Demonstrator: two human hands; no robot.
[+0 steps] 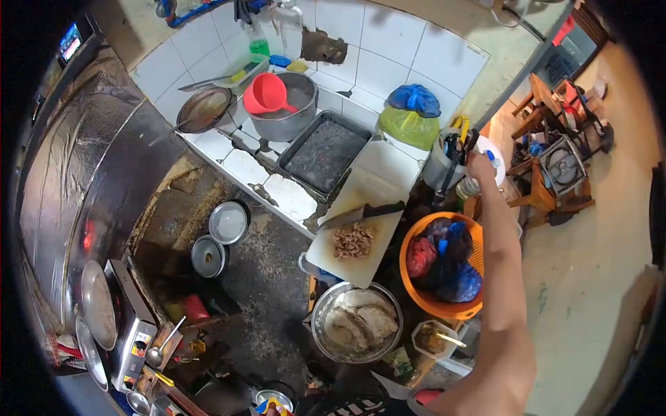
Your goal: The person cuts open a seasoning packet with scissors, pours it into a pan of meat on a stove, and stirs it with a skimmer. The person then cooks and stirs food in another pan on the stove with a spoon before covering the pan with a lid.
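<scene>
My right hand reaches out at the right, beside a grey container crowded with dark-handled utensils. Its fingers are closed at the black handles; what they hold is too small to tell. A glass jar stands just below the hand. My left hand cannot be made out; a yellow and blue packet shows at the bottom edge. Chopped meat lies on a white cutting board, with a large knife across it. Below the board, a metal bowl holds pale dough-like food.
An orange basket holds plastic bags. On the tiled counter are a dark tray, a pot with a red dipper, and a pan. A gas stove stands lower left; wooden chairs are at right.
</scene>
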